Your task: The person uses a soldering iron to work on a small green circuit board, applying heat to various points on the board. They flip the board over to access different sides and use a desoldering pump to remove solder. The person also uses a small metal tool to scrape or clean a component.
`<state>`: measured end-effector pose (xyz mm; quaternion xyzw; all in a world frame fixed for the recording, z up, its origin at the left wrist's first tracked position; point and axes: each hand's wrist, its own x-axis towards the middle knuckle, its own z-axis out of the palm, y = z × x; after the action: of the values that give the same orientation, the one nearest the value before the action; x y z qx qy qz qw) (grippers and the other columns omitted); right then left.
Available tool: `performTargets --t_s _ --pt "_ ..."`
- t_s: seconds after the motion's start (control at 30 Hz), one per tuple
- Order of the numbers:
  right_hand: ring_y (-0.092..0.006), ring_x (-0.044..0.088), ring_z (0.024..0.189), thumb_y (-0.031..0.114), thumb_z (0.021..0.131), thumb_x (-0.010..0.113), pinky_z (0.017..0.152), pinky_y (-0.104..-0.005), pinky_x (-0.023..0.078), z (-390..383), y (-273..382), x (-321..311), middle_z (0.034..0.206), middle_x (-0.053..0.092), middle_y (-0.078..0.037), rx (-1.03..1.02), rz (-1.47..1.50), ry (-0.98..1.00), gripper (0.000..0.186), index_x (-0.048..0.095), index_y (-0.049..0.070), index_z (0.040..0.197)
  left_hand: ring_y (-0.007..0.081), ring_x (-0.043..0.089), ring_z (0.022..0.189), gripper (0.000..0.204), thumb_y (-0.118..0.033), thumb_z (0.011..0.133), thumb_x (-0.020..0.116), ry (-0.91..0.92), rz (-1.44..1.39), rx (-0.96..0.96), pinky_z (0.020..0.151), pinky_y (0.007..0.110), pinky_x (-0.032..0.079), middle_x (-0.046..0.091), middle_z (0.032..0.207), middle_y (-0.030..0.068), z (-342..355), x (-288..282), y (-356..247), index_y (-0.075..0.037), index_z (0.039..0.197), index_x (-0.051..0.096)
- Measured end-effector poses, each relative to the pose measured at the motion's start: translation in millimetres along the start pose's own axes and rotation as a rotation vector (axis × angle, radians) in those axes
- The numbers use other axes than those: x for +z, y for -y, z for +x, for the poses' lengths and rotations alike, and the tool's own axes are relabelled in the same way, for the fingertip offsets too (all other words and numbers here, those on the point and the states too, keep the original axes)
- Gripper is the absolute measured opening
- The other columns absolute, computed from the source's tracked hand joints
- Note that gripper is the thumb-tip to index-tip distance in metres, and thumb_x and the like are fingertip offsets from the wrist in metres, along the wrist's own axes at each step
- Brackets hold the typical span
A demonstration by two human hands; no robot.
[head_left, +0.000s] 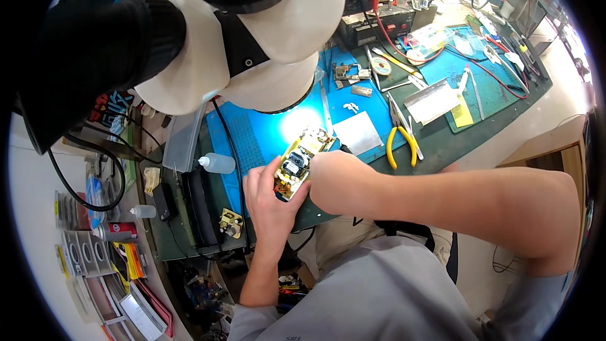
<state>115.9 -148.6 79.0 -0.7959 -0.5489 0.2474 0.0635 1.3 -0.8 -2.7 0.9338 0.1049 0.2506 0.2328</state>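
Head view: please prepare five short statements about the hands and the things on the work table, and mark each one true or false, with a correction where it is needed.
1. The left hand holds the circuit board. True: its thumb and fingers are at the edges of the circuit board.
2. The pliers have red handles. False: the handles of the pliers are yellow.
3. A pale square sheet lies on the blue mat. True.
4. The right hand is gripping the pliers. False: the right hand is at the circuit board, and the pliers lie apart from it.
5. The microscope has white and black parts. True.
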Motion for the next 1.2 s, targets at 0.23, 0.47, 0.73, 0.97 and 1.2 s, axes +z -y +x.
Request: performTargets --t_s 0.23,0.47,0.73,0.97,1.2 --pt "-0.0364 0.076 0.088 0.008 0.087 0.065 0.077 -0.0423 0.061 -4 8 0 0.089 0.074 -0.025 0.363 0.562 -0.059 0.016 0.069 -0.006 0.094 0.0305 0.056 0.096 0.07 -0.021 0.067 0.096 0.013 -0.008 -0.018 0.083 0.043 0.048 0.059 0.104 0.0112 -1 -1 0 0.0 0.127 0.066" --pt "-0.0386 0.074 0.076 0.001 0.08 0.059 0.067 -0.0443 0.059 -4 7 14 0.075 0.069 -0.027 0.299 0.544 -0.198 0.013 0.069 -0.008 0.08 0.0304 0.058 0.1 0.067 -0.019 0.069 0.094 0.007 -0.01 -0.027 0.087 0.042 0.048 0.061 0.106 0.0112 -1 -2 -1 -0.001 0.128 0.067" --pt "-0.0354 0.075 0.08 0.011 0.082 0.069 0.073 -0.0412 0.06 3 0 8 0.082 0.073 -0.023 0.222 0.39 -0.124 0.017 0.071 -0.005 0.089 0.0299 0.057 0.099 0.067 -0.021 0.07 0.095 -0.007 -0.025 -0.031 0.085 0.042 0.048 0.06 0.105 0.011 0 -1 -2 -0.002 0.127 0.067" --pt "-0.0338 0.076 0.08 0.011 0.08 0.07 0.072 -0.0403 0.06 2 1 4 0.081 0.073 -0.021 0.188 0.309 -0.081 0.017 0.071 -0.005 0.087 0.0306 0.056 0.098 0.068 -0.02 0.068 0.096 -0.017 -0.028 -0.015 0.085 0.043 0.048 0.059 0.104 0.0117 0 0 -2 0.0 0.126 0.066" --pt "-0.034 0.076 0.083 0.011 0.082 0.07 0.073 -0.0404 0.06 1 2 4 0.083 0.074 -0.022 0.242 0.37 -0.105 0.017 0.071 -0.006 0.087 0.0313 0.056 0.098 0.068 -0.02 0.068 0.095 -0.004 -0.02 -0.011 0.084 0.043 0.048 0.059 0.105 0.0121 -1 -1 -1 0.0 0.126 0.066"
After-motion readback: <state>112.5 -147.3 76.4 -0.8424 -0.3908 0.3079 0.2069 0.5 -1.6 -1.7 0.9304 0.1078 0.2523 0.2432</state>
